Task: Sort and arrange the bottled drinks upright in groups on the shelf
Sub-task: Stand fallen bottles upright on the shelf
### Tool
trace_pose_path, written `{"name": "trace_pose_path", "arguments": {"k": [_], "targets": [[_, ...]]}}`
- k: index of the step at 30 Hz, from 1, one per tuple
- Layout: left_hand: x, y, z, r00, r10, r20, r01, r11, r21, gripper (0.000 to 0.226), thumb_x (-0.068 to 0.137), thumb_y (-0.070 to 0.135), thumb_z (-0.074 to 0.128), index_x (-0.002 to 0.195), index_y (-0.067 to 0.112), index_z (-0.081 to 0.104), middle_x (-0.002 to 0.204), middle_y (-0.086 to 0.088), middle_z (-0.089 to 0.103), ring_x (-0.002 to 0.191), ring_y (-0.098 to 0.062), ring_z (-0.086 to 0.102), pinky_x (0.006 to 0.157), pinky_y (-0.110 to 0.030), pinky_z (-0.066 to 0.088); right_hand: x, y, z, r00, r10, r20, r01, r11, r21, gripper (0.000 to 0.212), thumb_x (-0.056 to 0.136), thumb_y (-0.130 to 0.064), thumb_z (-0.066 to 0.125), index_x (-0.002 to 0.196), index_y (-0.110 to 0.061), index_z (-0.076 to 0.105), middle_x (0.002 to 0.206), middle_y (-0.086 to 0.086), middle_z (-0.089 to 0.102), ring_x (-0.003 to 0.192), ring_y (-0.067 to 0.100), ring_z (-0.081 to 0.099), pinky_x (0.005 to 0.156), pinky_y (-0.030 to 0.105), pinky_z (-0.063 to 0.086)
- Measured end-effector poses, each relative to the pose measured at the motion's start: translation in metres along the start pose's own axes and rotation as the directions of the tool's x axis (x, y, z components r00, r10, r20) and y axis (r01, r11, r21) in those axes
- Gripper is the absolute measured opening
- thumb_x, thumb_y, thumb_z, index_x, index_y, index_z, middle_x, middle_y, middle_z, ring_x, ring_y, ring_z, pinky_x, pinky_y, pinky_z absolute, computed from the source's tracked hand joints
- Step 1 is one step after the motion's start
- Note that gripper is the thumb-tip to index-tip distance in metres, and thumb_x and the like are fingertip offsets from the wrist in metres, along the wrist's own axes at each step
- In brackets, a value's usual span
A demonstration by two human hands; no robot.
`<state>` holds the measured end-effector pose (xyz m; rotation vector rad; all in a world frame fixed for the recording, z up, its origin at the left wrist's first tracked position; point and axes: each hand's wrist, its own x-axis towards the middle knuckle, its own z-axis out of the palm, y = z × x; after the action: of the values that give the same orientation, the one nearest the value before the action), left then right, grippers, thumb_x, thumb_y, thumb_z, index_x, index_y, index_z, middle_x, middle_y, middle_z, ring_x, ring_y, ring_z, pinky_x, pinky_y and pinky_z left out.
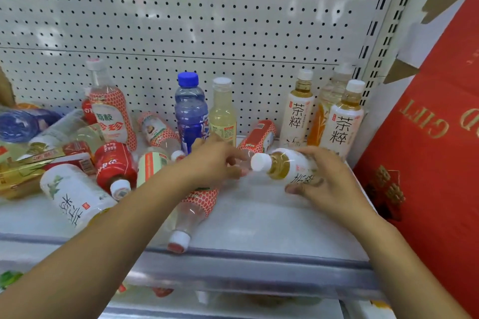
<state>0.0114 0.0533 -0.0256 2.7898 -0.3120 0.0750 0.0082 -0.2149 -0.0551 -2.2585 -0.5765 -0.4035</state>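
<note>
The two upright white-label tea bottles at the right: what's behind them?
Behind the two upright white-label tea bottles stands one pale bottle with an orange label, then the pegboard back panel. Its lower part is covered, so anything beside it there is unseen.

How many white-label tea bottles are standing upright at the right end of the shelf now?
2: one tea bottle by the pegboard, another nearer the front right. A third lies tilted in the right hand. An orange-label bottle partly hides behind them.

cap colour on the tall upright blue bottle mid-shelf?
Blue cap on the tall translucent blue plastic bottle; head view.
</note>
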Motion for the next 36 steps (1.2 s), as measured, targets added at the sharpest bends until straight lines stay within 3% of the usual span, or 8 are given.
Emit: {"name": "trace_pose_path", "arguments": {"k": [3,9,13,15,18,23,29,36], "targets": [[0.000,0.002,0.002,0.997,0.006,0.076,-0.008,1.000,0.024,0.049,0.082,0.063,0.066,0.126,0.070,0.046,0.111,0.004,0.052,0.111,-0.025,0.037,0.100,-0.046,0.028,0.000,-0.003,-0.008,0.993,0.083,-0.087,-0.068,0.984,0.166,0.065,0.064,-0.028,0.093,0.114,-0.047,0.057,0.117,-0.020,0.061,0.112,0.008,0.056,0.096,0.035,0.048],[0.004,0.020,-0.001,0.981,0.156,0.114,-0.167,0.982,0.092,0.039,0.087,0.046,0.071,0.125,0.051,0.063,0.098,0.014,0.062,0.098,-0.014,0.042,0.094,-0.037,0.028,-0.003,-0.004,-0.015,0.965,0.211,-0.153,-0.161,0.944,0.287,0.061,0.068,-0.028,0.091,0.119,-0.037,0.059,0.114,-0.020,0.065,0.099,-0.009,0.060,0.076,0.008,0.046],[0.006,0.018,0.000,0.976,0.200,0.090,-0.189,0.975,-0.121,0.031,0.085,0.044,0.075,0.115,0.047,0.069,0.091,0.016,0.065,0.088,-0.008,0.059,0.086,-0.031,0.047,-0.006,-0.004,-0.021,0.947,0.264,-0.183,-0.188,0.917,0.352,0.058,0.072,-0.028,0.088,0.123,-0.027,0.059,0.115,-0.016,0.067,0.096,-0.010,0.064,0.075,0.013,0.053],[0.005,0.021,-0.007,0.973,0.227,0.041,-0.208,0.941,-0.265,0.027,0.089,0.040,0.071,0.114,0.046,0.067,0.097,0.016,0.065,0.090,-0.004,0.060,0.080,-0.024,0.047,-0.007,-0.003,-0.024,0.940,0.277,-0.200,-0.191,0.911,0.365,0.058,0.072,-0.035,0.085,0.123,-0.025,0.060,0.115,-0.015,0.068,0.099,-0.008,0.064,0.074,0.009,0.051],[0.002,0.029,-0.024,0.978,0.205,-0.042,-0.203,0.889,-0.411,0.031,0.085,0.039,0.076,0.113,0.043,0.065,0.099,0.011,0.070,0.092,-0.003,0.065,0.081,-0.020,0.051,-0.007,-0.002,-0.027,0.931,0.303,-0.205,-0.207,0.899,0.386,0.064,0.067,-0.045,0.082,0.124,-0.024,0.060,0.116,-0.011,0.070,0.109,0.004,0.065,0.089,0.021,0.051],[0.009,0.043,-0.048,0.952,0.204,-0.228,-0.296,0.801,-0.521,0.020,0.086,0.030,0.076,0.102,0.040,0.071,0.080,0.020,0.072,0.079,0.009,0.065,0.068,-0.007,0.048,-0.008,-0.005,-0.031,0.923,0.332,-0.195,-0.230,0.881,0.413,0.050,0.076,-0.034,0.083,0.120,-0.024,0.062,0.112,-0.011,0.072,0.107,0.005,0.066,0.090,0.029,0.054],[0.037,0.057,-0.060,0.907,0.139,-0.398,-0.342,0.795,-0.501,0.019,0.093,0.039,0.067,0.099,0.024,0.075,0.071,0.005,0.070,0.067,0.002,0.064,0.068,-0.019,0.047,-0.009,-0.004,-0.031,0.914,0.370,-0.165,-0.265,0.854,0.449,0.048,0.071,-0.044,0.078,0.114,-0.033,0.061,0.111,-0.012,0.072,0.101,-0.003,0.067,0.088,0.027,0.056],[0.066,0.065,-0.059,0.877,0.048,-0.478,-0.320,0.801,-0.506,0.015,0.088,0.042,0.072,0.098,0.030,0.073,0.067,-0.001,0.066,0.062,-0.007,0.060,0.060,-0.028,0.053,-0.008,-0.004,-0.030,0.913,0.377,-0.157,-0.266,0.841,0.471,0.046,0.077,-0.032,0.081,0.118,-0.029,0.060,0.112,-0.013,0.070,0.097,-0.010,0.065,0.072,0.012,0.054]]}}
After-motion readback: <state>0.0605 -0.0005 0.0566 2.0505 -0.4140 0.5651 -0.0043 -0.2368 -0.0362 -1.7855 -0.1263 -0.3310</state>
